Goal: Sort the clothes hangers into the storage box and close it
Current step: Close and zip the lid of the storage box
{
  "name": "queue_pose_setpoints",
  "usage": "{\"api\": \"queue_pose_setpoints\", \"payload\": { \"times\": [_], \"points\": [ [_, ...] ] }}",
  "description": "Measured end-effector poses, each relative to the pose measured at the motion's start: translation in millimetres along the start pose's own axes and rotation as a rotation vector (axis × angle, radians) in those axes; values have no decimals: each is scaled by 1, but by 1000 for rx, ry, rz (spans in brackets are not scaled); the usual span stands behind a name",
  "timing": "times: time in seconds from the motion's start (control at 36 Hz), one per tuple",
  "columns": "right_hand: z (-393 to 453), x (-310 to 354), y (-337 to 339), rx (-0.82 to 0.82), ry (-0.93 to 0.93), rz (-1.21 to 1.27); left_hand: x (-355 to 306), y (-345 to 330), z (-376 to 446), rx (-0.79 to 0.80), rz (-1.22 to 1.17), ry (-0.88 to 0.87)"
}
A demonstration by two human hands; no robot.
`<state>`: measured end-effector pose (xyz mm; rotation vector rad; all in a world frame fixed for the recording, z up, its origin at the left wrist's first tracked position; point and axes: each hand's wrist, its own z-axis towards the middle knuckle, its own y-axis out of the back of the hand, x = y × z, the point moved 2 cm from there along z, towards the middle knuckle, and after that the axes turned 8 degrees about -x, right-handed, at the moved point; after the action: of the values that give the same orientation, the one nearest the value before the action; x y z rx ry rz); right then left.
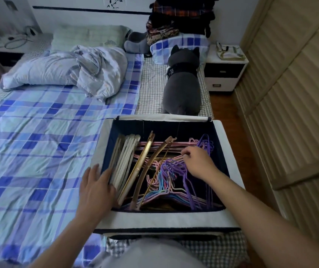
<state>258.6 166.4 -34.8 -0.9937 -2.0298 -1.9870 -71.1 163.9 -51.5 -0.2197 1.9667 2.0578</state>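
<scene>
An open fabric storage box (166, 219) with white rims and a dark lining stands on the bed's near right part. Inside, white hangers (124, 161) stand packed at the left, two wooden hangers (145, 167) lean in the middle, and pink, blue and purple wire hangers (176, 171) lie tangled at the right. My left hand (96, 184) lies with straight fingers against the box's left wall and the white hangers. My right hand (197, 161) is inside the box, its fingertips pinching a pink wire hanger.
The bed (38, 151) has a blue plaid sheet, with a crumpled quilt (73, 70) at the far left. A grey plush toy (183, 84) lies just beyond the box. A nightstand (224, 74) and a wardrobe wall (290, 93) are on the right.
</scene>
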Motion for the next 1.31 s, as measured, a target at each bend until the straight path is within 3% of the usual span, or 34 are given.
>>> {"api": "queue_pose_setpoints", "payload": {
  "times": [0.11, 0.22, 0.28, 0.33, 0.44, 0.67, 0.78, 0.89, 0.97, 1.03, 1.11, 1.19, 1.31],
  "points": [
    [35, -10, 31, -132, 54, -74, 1, -14, 0, 71, 131, -23],
    [81, -38, 63, -367, 64, -205, -4, -19, -3, 55, 190, -9],
    [101, -53, 73, -406, 22, -290, -7, -19, -6, 44, 193, 14],
    [119, -65, 77, -363, -52, -340, -10, -18, -8, 31, 179, 26],
    [152, -77, 74, -111, -178, -407, -17, -12, -12, 48, 169, 91],
    [195, -63, 68, 79, -271, -116, -20, -1, 3, 93, 163, 131],
    [207, -47, 66, -78, -272, 387, -18, 0, 4, 166, 143, 177],
    [199, -43, 75, -155, -286, 872, -17, 8, 9, 211, -1, 260],
    [176, -48, 88, -188, -181, 952, -20, 16, 11, 102, -216, 321],
    [158, -55, 94, -158, -102, 1061, -26, 20, 7, 10, -374, 373],
    [130, -64, 100, -34, -24, 1259, -39, 13, 3, 58, -604, 470],
    [101, -78, 95, 123, 26, 1070, -52, 0, 4, 180, -956, 662],
    [61, -102, 59, 326, 231, 235, -60, -16, 13, 360, -1491, 989]
  ]
}}
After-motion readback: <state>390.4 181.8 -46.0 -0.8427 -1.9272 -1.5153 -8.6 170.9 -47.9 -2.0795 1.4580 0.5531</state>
